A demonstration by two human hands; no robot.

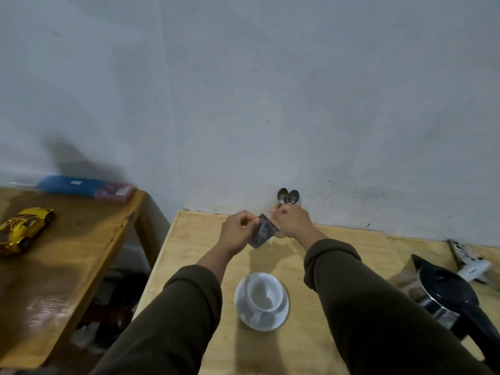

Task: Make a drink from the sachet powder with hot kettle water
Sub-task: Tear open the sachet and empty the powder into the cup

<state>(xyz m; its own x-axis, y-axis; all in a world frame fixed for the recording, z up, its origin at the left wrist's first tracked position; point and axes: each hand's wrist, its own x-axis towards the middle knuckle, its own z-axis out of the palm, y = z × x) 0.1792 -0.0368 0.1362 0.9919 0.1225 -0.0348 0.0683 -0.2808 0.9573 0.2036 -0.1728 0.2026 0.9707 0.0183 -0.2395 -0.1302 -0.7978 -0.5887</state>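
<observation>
A dark sachet is held up between both hands above the far part of the light wooden table. My left hand pinches its left edge. My right hand pinches its upper right corner and also grips two metal spoons, whose bowls stick up past the fist. A white cup stands empty on a white saucer near me, below the hands. The black and steel kettle sits on the table at the right, apart from both hands.
A white object and a patterned flat thing lie beyond the kettle. A darker wooden table stands to the left, carrying a yellow toy car and a blue packet. A grey wall runs behind both tables.
</observation>
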